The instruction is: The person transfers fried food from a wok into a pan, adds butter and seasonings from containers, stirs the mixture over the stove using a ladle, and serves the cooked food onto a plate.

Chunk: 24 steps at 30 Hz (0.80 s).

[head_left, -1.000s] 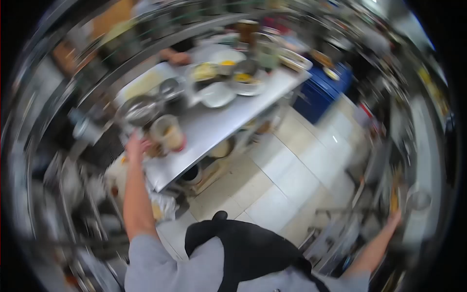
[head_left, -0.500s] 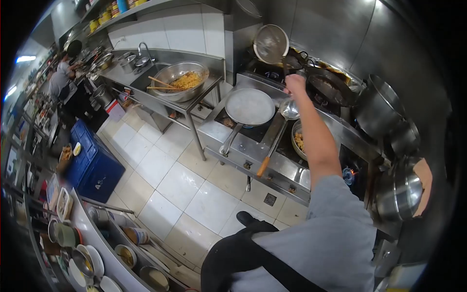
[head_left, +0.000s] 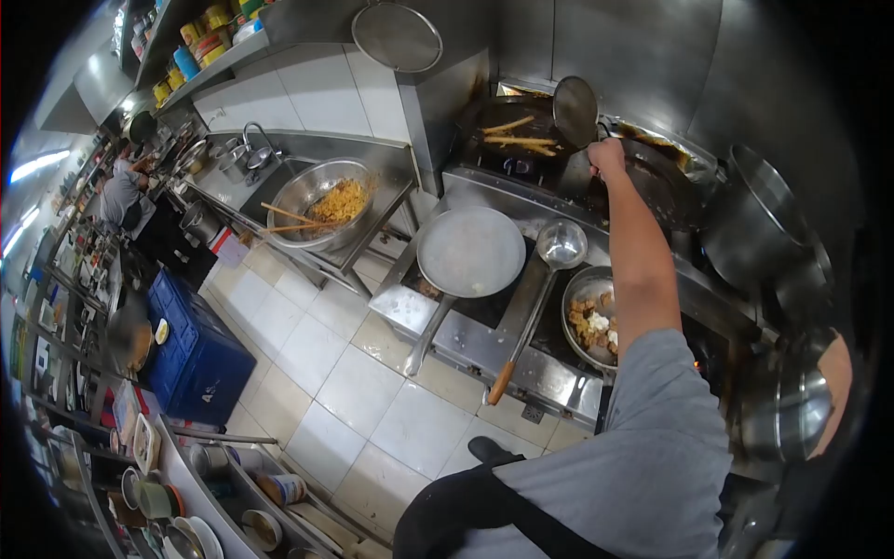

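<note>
While the right hand reaches out over the range, its fingers are clenched round what looks like the thin handle of a skimmer. I see the skimmer's round, dark disc tilted up just left of the fist, at the edge of a blackened wok. Slender golden sticks with a rough, fried look lie in that wok, farther left of the hand. Close on the hand's right sits a second dark wok, its curved inside glossy.

Nearer the body than the hand, a shiny steel ladle with a wooden grip rests on the range, beside a round, flat pan with a cloudy pale surface. Below the hand, partly behind the forearm, a metal pan holds browned chunks and a soft white dollop. The left hand is out of sight.
</note>
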{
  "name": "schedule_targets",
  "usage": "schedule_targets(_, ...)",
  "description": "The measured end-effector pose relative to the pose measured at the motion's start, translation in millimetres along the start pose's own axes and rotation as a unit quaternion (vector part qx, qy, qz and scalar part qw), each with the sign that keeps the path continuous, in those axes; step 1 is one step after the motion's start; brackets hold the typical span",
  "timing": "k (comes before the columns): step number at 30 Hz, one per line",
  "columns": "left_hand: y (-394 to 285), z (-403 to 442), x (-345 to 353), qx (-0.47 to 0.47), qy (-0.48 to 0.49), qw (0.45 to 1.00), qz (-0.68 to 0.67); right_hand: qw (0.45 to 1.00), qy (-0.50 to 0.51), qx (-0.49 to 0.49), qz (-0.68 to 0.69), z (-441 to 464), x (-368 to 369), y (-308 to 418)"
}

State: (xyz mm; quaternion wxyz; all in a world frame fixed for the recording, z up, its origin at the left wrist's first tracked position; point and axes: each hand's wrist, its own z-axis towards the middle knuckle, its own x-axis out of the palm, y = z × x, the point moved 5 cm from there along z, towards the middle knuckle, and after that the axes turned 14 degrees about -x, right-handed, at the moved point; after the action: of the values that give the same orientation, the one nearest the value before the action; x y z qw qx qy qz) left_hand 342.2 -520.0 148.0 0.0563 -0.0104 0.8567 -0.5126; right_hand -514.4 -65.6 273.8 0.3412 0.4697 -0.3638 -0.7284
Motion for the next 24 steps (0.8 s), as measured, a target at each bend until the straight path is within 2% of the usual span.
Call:
schedule_targets(3,-7,-6,17,-0.002,-0.004,1.0,0.008,0.999,0.027,-0.007,0.024,36,24,-6)
schedule_targets(5,-11,-9,25,-0.007,-0.005,1.0,0.014,0.982,0.108,0.09,0.129,55,46,-16)
schedule_targets(6,-13,-10,28,-0.007,-0.004,1.0,0.017,0.981,0.109,0.09,0.131,67,53,-23)
schedule_targets(8,-17,-13,37,-0.007,-0.002,1.0,0.024,0.937,0.184,0.201,0.219,81,72,-42)
schedule_targets(12,-23,-16,46,-0.009,0.003,0.999,0.033,0.918,0.187,0.274,0.219,71,73,-47)
schedule_targets(14,-26,-17,52,-0.007,0.007,0.999,0.038,0.86,0.2,0.337,0.326,70,84,-59)
schedule_targets(15,-26,-18,54,-0.008,0.009,0.999,0.042,0.861,0.198,0.337,0.326,71,86,-64)
schedule_targets(17,-28,-19,58,-0.007,0.014,0.999,0.046,0.796,0.195,0.391,0.419,67,93,-73)
schedule_targets(21,-31,-20,67,-0.005,0.03,0.998,0.056,0.782,0.159,0.363,0.481,50,90,-68)
schedule_targets(22,-33,-20,69,-0.004,0.034,0.998,0.058,0.754,0.153,0.391,0.506,46,91,-68)
schedule_targets(24,-36,-22,71,-0.001,0.045,0.997,0.064,0.75,0.156,0.387,0.513,43,89,-72)
